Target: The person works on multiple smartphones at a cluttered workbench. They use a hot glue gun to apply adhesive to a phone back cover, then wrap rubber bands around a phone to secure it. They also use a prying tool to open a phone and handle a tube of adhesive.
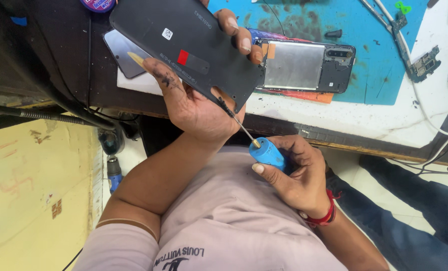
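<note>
Back cover (184, 42) gripped in left hand (199, 100), right hand (294, 173) closed round blue screwdriver (264, 150), tip touching cover's edge, opened phone (304, 65) just beside cover on mat (384, 65).

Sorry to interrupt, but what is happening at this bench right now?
A person holds a dark phone back cover up in the left hand. The right hand grips a blue-handled screwdriver, whose tip meets the cover's lower edge. The opened phone lies on a blue mat, with a loose circuit board nearby.
</note>
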